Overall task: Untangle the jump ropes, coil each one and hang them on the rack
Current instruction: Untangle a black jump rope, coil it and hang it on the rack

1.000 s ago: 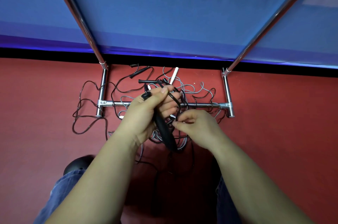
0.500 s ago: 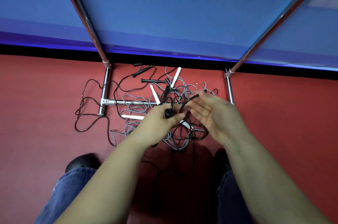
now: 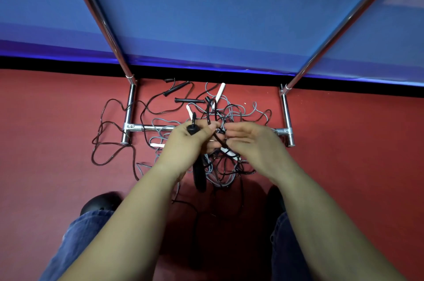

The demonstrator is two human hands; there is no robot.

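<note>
R hand [image 3: 249, 143] moved closer to L, fingers straight; L hand [image 3: 185, 143] grips black handle [image 3: 199, 171] w/ cord.

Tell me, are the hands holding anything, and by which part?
The left hand grips a black jump rope by its handle, near the cord end. The right hand looks open beside the cord, holding nothing.

red floor [image 3: 57, 120] | blue wall padding [image 3: 206, 17] | black baseboard strip [image 3: 46, 64]
</note>
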